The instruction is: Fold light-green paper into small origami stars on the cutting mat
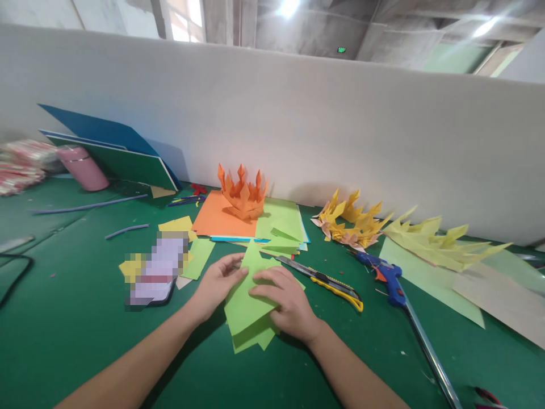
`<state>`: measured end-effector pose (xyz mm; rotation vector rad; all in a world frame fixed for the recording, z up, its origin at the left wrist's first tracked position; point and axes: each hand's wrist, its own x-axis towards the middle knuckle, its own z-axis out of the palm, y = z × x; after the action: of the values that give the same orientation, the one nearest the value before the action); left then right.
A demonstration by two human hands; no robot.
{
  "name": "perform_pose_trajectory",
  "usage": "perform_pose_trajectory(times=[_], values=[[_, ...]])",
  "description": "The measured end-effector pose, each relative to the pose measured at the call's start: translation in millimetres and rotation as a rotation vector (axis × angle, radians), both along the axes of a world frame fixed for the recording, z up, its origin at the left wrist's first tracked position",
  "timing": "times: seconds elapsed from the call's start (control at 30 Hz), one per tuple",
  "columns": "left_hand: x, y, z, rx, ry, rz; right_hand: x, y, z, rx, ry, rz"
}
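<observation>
Nearest the camera, both forearms reach in over the green worktop [63, 318]. The left hand [218, 285] lies flat, its fingers [236, 271] stretched out and released, with the tips resting on the left edge of a folded light green paper [243, 307]. The right hand [286, 301] presses down on top of the same paper, its fingers [266, 281] slightly bent and bearing on the sheet rather than clasped around it. The paper lies on the worktop between and under the two hands, with more green layers poking out beneath it.

Just left of the hands lies a blurred phone [156, 271] on yellow scraps. Just right is a yellow and black utility knife [326, 281], and beyond it a blue glue gun [386, 278] and a long metal strip [430, 352].

Farther back, an orange paper crown [242, 193] stands on an orange sheet [217, 218], beside a stack of green sheets [284, 226]. To the right lie spiky yellow folded pieces [353, 220] and paler ones [438, 241]. At far left, a pink cup [83, 167] lies tilted by coloured boards [114, 145] that lean on the white partition [319, 130].
</observation>
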<state>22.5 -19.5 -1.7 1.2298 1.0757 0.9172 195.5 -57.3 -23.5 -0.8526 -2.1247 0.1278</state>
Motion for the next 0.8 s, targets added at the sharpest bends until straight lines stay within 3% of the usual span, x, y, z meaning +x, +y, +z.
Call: perform_pose_trajectory(times=[0.13, 0.4, 0.53, 0.63, 0.8], values=[[-1.3, 4.5, -7.7, 0.154, 0.12, 0.011, 1.0, 0.8, 2.6, 0.009, -0.005, 0.054], [-5.4, 1.1, -11.1, 0.64, 0.608, -0.211, -0.1, -0.6, 1.2, -0.114, -0.021, 0.022], [-5.9, 3.5, -15.3, 0.825, 0.684, -0.242, 1.2, -2.1, 5.6, -0.206, -0.067, 0.027], [-6.9, 5.9, -17.4, 0.912, 0.72, -0.347, 4.9, -1.0, 6.9, -0.255, -0.068, 0.05], [-11.8, 9.1, -13.1, 0.901, 0.658, -0.486, 10.0, 7.3, 0.2, -0.396, -0.036, -0.004]])
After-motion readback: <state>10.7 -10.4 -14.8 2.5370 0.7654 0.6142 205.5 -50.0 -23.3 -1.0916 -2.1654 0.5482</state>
